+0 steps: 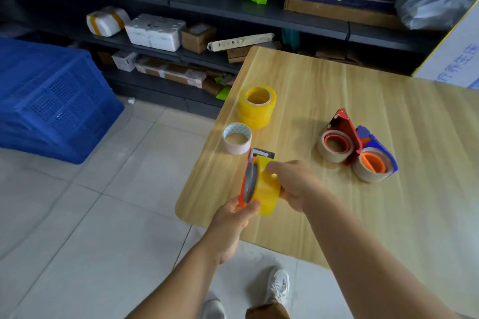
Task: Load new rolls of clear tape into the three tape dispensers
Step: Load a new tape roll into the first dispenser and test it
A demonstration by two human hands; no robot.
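Near table corner, both hands raised just above the wooden table (337, 101).

Left hand (234, 215): fingers and thumb curled round lower edge of an orange tape dispenser (249, 179), pinching it from below. Dispenser held on edge, grey hub facing left, dark cutter end up and away.

Right hand (293, 184): curled round a yellow-tinted clear tape roll (267, 189), thumb over the top of the roll, fingers behind it. Roll seated against the dispenser's hub side, touching it; whether fully pushed home, cannot tell.

On table, beyond the hands:
- Stack of yellow-tinted clear rolls (257, 106), upright, near left edge. Seam visible midway, so at least two rolls.
- White-cored roll (237, 138) just in front of the stack, lying flat, nearly spent, close to table edge.
- To the right, well apart from the stack: red dispenser (344, 129) with a pale roll round a red hub, standing tilted.
- Blue dispenser (375, 147) touching the red one, pale roll round an orange hub, lying beside it.

Surroundings: blue plastic crate (51, 101) on tiled floor at left. Dark shelving (233, 8) behind table, loaded with cardboard boxes and wrapped parcels. White shoe (278, 285) below, at table's near edge.
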